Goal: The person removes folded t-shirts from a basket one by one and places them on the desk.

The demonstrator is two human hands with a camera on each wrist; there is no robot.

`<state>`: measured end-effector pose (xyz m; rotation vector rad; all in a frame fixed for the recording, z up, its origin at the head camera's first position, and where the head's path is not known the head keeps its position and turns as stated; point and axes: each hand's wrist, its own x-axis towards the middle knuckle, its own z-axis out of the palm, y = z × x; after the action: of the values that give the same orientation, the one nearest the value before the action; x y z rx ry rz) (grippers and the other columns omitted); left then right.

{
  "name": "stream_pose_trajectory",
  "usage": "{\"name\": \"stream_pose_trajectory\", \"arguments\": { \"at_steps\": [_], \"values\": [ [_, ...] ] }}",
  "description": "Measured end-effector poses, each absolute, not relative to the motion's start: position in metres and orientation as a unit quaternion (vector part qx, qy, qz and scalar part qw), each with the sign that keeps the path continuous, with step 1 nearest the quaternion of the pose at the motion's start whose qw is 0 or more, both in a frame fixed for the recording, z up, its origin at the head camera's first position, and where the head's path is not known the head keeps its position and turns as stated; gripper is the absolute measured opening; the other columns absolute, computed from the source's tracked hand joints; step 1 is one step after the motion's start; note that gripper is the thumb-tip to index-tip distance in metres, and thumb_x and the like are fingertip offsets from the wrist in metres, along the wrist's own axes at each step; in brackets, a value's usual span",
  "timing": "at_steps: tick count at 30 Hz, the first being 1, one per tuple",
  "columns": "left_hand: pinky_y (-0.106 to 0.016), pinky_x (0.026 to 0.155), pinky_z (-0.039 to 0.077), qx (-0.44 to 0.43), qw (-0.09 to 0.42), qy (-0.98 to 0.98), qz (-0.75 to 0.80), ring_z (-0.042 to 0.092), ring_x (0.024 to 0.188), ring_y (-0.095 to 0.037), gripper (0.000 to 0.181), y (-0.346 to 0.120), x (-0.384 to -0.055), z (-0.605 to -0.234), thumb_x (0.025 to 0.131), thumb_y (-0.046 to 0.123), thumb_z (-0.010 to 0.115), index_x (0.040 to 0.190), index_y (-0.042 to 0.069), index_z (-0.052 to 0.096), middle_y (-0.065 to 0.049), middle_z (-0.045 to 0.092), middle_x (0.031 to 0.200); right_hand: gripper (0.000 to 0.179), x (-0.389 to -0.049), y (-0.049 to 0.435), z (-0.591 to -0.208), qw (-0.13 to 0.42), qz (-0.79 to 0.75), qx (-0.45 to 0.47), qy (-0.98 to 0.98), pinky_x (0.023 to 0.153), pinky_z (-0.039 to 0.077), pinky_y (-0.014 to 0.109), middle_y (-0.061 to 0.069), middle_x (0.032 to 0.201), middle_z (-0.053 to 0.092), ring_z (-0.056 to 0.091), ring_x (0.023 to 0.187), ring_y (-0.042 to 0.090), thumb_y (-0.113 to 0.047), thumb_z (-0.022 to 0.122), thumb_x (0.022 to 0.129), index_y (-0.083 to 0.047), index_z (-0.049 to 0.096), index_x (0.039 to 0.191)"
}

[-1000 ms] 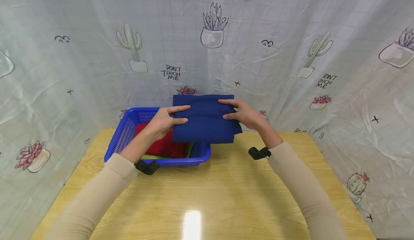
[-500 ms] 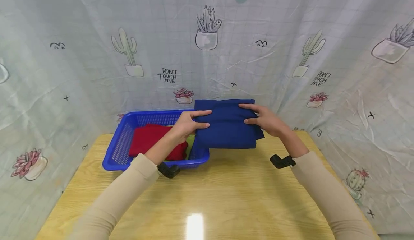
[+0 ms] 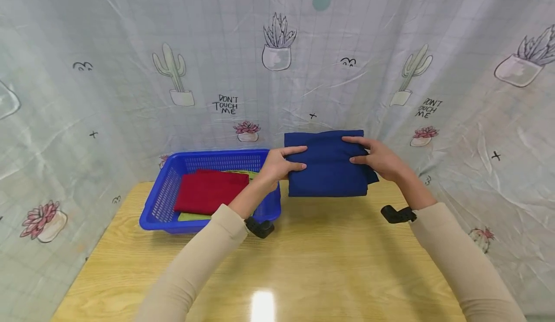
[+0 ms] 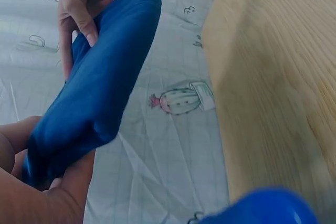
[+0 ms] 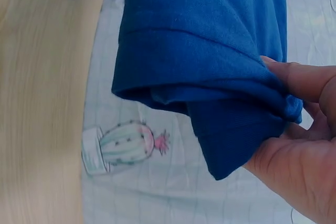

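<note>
A folded dark blue cloth garment (image 3: 327, 167) is held up above the table, to the right of a blue plastic basket (image 3: 210, 224). My left hand (image 3: 277, 165) grips its left edge, thumb and forefinger on the near face. At the right edge my right hand (image 3: 379, 158) pinches the folds, and a loose corner (image 5: 223, 150) hangs below in the right wrist view. Seen from the left wrist, the blue bundle (image 4: 105, 77) is thick and layered between both hands. Inside the basket lies a folded red cloth (image 3: 212, 192) over a yellow-green cloth (image 3: 192, 216).
The basket stands at the back left of the wooden table (image 3: 329, 264). Behind the table and along its sides hangs a pale curtain (image 3: 217, 37) printed with cacti. Black wrist cameras sit at both sleeve cuffs.
Both hands have carried the folded blue garment to the right, from partly over the basket to beside it. More of the red cloth in the basket now shows.
</note>
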<state>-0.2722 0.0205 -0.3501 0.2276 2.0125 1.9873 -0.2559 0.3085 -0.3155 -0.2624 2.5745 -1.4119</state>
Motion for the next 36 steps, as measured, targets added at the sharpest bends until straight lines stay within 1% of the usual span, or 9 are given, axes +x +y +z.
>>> {"name": "stream_pose_trajectory", "arguments": {
  "at_steps": [14,17,20,25,27,28,32,33,36],
  "values": [
    [-0.034,0.071,0.061,0.076,0.120,0.692,0.708,0.074,0.098,-0.025,0.057,0.072,-0.286,-0.362,0.082,-0.008,0.079,0.125,0.027,0.075,-0.010,0.052,0.151,0.067,-0.261,0.346,-0.312,0.083,-0.475,-0.032,0.875,0.114,0.031,0.062,0.024,0.168,0.007,0.022,0.149,0.049,0.000,0.058,0.102,-0.015,0.030,0.162],
    [-0.025,0.065,0.058,0.078,0.085,0.722,0.683,0.073,0.100,-0.018,0.055,0.080,-0.291,-0.370,0.082,-0.006,0.080,0.124,0.029,0.076,-0.009,0.053,0.150,0.067,-0.264,0.350,-0.314,0.082,-0.480,-0.022,0.873,0.113,0.033,0.062,0.024,0.168,0.009,0.025,0.148,0.049,-0.002,0.058,0.103,-0.017,0.031,0.162],
    [-0.021,0.054,0.047,0.066,0.062,0.750,0.655,0.070,0.087,-0.022,0.053,0.088,-0.294,-0.376,0.081,-0.002,0.082,0.122,0.031,0.077,-0.009,0.054,0.150,0.067,-0.266,0.352,-0.317,0.086,-0.476,-0.007,0.875,0.113,0.033,0.061,0.024,0.168,0.008,0.026,0.148,0.049,-0.002,0.058,0.102,-0.017,0.031,0.162],
    [-0.020,0.054,0.039,0.032,0.051,0.761,0.646,0.063,0.117,-0.026,0.053,0.099,-0.295,-0.385,0.080,-0.005,0.082,0.120,0.029,0.078,-0.008,0.053,0.151,0.066,-0.272,0.357,-0.328,0.084,-0.475,0.010,0.876,0.114,0.034,0.059,0.024,0.167,0.012,0.027,0.148,0.047,-0.001,0.059,0.102,-0.016,0.033,0.161],
    [-0.021,0.053,0.037,0.013,0.056,0.757,0.651,0.061,0.119,-0.022,0.053,0.103,-0.296,-0.391,0.080,-0.007,0.081,0.119,0.029,0.079,-0.008,0.052,0.151,0.066,-0.274,0.361,-0.335,0.083,-0.480,0.008,0.873,0.115,0.032,0.057,0.025,0.166,0.014,0.025,0.149,0.046,0.001,0.058,0.101,-0.015,0.034,0.160],
    [-0.023,0.052,0.034,0.005,0.060,0.754,0.655,0.062,0.106,-0.024,0.053,0.105,-0.296,-0.394,0.080,-0.008,0.080,0.118,0.028,0.079,-0.008,0.052,0.151,0.066,-0.276,0.363,-0.339,0.081,-0.484,0.010,0.871,0.116,0.030,0.057,0.024,0.167,0.014,0.023,0.150,0.045,0.001,0.059,0.101,-0.015,0.035,0.160],
    [-0.024,0.052,0.032,-0.015,0.077,0.748,0.659,0.059,0.116,-0.025,0.054,0.112,-0.298,-0.412,0.082,-0.010,0.078,0.120,0.028,0.078,-0.009,0.051,0.153,0.065,-0.282,0.373,-0.359,0.085,-0.488,0.003,0.869,0.120,0.022,0.057,0.023,0.168,0.010,0.012,0.153,0.043,0.003,0.060,0.100,-0.011,0.036,0.159],
    [-0.025,0.053,0.032,-0.016,0.079,0.748,0.658,0.053,0.131,-0.023,0.054,0.113,-0.299,-0.418,0.082,-0.009,0.078,0.121,0.028,0.078,-0.009,0.050,0.153,0.065,-0.284,0.375,-0.364,0.088,-0.489,0.003,0.868,0.120,0.021,0.058,0.022,0.168,0.009,0.010,0.153,0.043,0.004,0.060,0.099,-0.011,0.037,0.159],
    [-0.023,0.059,0.040,-0.016,0.086,0.751,0.655,0.038,0.147,-0.025,0.053,0.116,-0.304,-0.433,0.083,-0.010,0.077,0.124,0.025,0.076,-0.009,0.049,0.154,0.065,-0.287,0.379,-0.380,0.100,-0.489,0.002,0.866,0.120,0.019,0.059,0.023,0.168,0.004,0.006,0.153,0.044,0.004,0.059,0.100,-0.010,0.036,0.159]
  ]
}}
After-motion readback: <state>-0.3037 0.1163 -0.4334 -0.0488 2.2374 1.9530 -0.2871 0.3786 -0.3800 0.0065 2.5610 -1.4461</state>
